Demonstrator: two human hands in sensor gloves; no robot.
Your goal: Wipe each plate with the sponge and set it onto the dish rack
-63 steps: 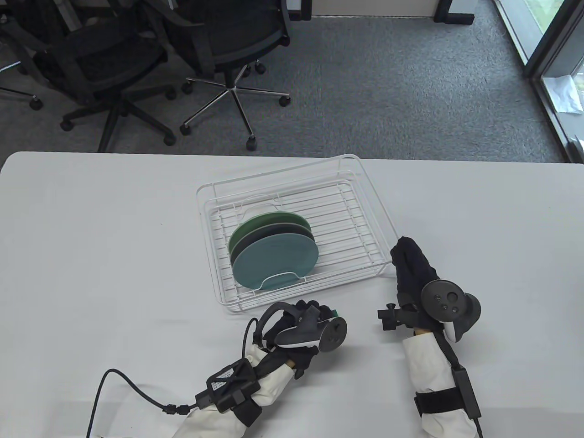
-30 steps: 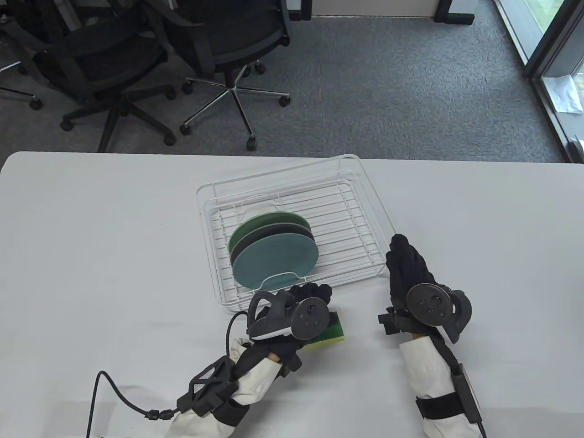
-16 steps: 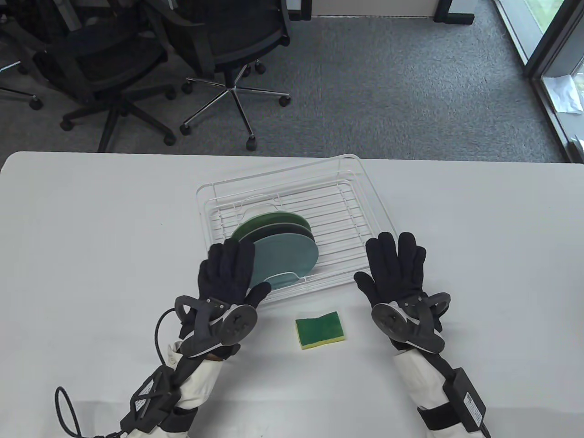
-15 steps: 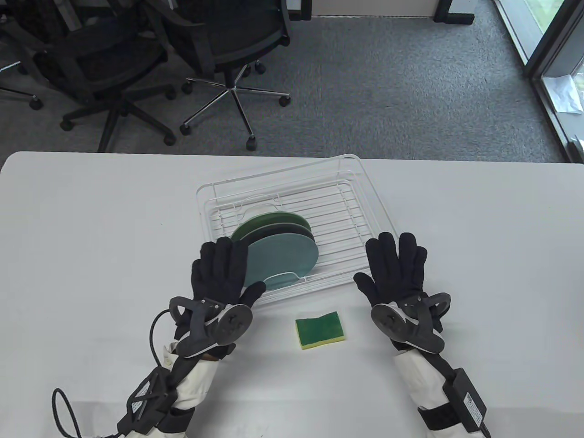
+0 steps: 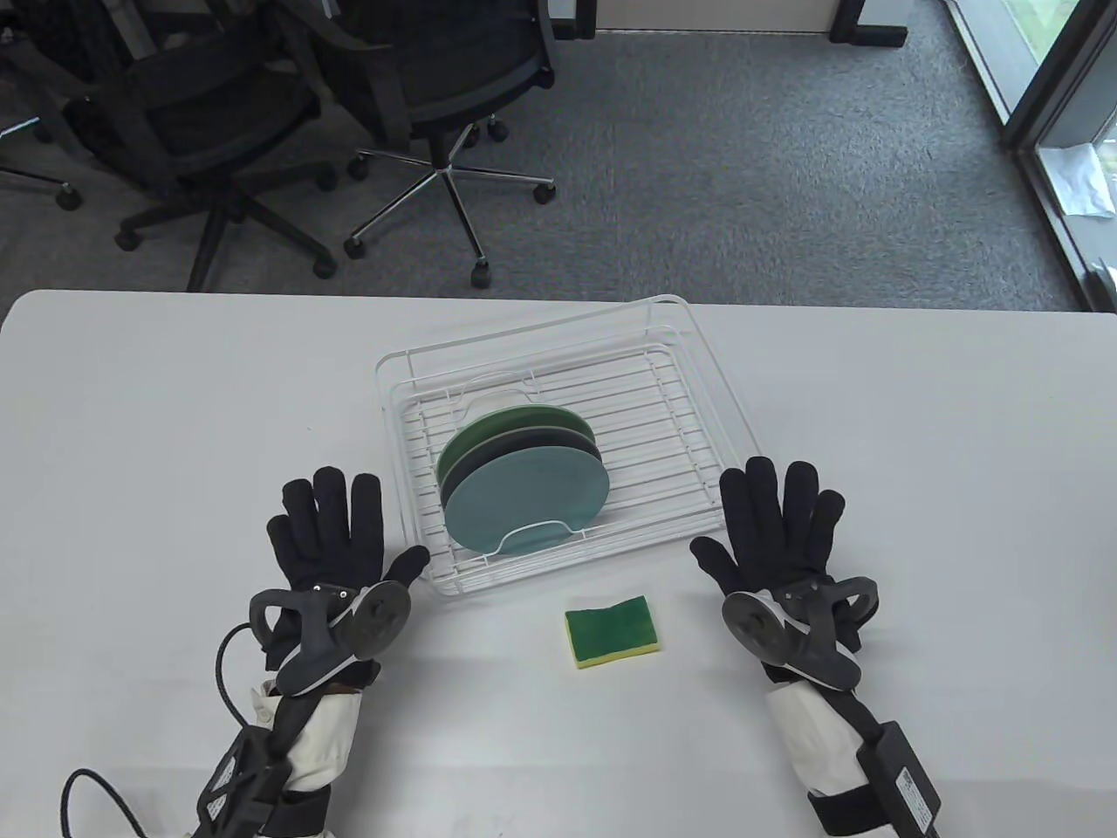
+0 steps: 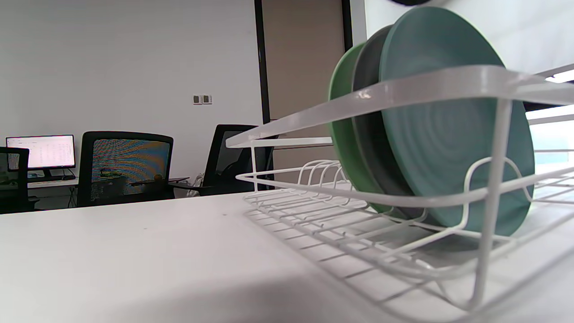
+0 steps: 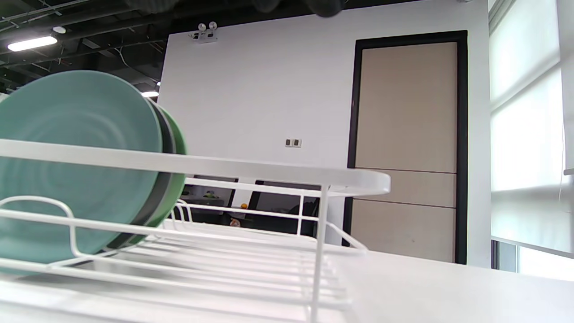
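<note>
Three plates stand on edge in the white wire dish rack (image 5: pixel 698 349): a teal plate (image 5: pixel 528 497) in front, a dark grey plate (image 5: pixel 545 436) behind it, a green plate (image 5: pixel 489 428) at the back. A green and yellow sponge (image 5: pixel 611 632) lies on the table in front of the rack, held by nobody. My left hand (image 5: pixel 336 537) lies flat, fingers spread, left of the rack. My right hand (image 5: pixel 781 532) lies flat, fingers spread, right of the rack's front corner. The wrist views show the teal plate (image 6: pixel 453 148) (image 7: pixel 76 166) behind the rack wires (image 6: pixel 403 89) (image 7: pixel 202 163).
The white table (image 5: pixel 174 419) holds only the rack, the sponge and my hands. Office chairs (image 5: pixel 436 87) stand on the grey carpet beyond the table's far edge. A cable (image 5: pixel 96 786) trails from my left wrist at the bottom left.
My left hand let go of the sponge, opened flat and slid left away from the rack's front. My right hand turned palm down, spread its fingers and shifted slightly right.
</note>
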